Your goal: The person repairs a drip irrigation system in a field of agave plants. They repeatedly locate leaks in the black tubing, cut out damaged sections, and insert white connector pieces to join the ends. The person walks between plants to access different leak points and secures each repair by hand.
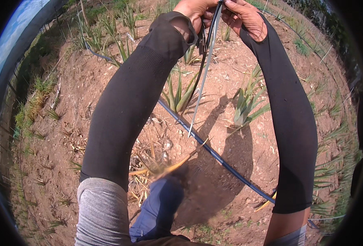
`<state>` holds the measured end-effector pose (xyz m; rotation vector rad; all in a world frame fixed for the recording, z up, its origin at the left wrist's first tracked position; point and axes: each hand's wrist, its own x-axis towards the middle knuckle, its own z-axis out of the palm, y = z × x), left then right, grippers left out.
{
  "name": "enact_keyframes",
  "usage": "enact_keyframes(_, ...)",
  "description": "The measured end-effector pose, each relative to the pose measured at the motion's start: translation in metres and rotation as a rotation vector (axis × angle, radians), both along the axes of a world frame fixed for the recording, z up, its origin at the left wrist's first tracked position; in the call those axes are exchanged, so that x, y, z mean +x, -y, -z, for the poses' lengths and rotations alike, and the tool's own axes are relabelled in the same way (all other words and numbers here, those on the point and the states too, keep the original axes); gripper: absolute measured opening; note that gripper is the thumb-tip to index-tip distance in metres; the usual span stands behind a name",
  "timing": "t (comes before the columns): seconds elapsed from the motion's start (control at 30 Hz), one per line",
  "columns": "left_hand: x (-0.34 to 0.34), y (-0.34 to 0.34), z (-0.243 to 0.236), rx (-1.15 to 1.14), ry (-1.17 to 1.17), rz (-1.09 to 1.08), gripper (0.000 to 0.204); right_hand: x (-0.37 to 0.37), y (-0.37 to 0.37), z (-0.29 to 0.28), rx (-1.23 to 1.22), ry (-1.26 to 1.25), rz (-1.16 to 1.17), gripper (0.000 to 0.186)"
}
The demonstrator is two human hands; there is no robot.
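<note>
Both hands are at the top centre, under dark sleeves. My left hand (191, 14) is closed on a bundle of thin black strips (203, 41), which dangle below it. My right hand (247, 20) is pinched at the top of the strips, close beside the left. A long pale grey strip (197, 106) hangs from between the hands, its lower tip over a black hose (216, 156) lying diagonally on the ground. The fingertips are partly cut off by the top edge.
Dry reddish soil (144, 65) surrounds spiky plants (177, 98), another at right (245, 108), and yellowed dry leaves (173, 166). My blue-clad leg (152, 209) is below, beside my shadow. More hose runs across the upper left, and grass (42, 92) lines the left side.
</note>
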<state>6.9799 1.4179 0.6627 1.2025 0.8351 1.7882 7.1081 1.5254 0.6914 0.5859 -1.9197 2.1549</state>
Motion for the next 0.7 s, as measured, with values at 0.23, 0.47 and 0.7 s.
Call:
enact_keyframes(0.23,0.014,0.015,0.000,0.088,0.034,-0.075,0.017,0.005,0.011,0.006,0.042,-0.221,0.206,0.020)
enact_keyframes(0.47,0.020,0.019,0.005,0.144,-0.049,-0.263,0.015,0.011,0.021,0.009,0.039,-0.295,0.339,0.019)
enact_keyframes(0.7,0.025,0.015,0.001,0.165,-0.089,-0.350,0.016,0.019,0.015,0.001,0.072,-0.299,0.424,0.018)
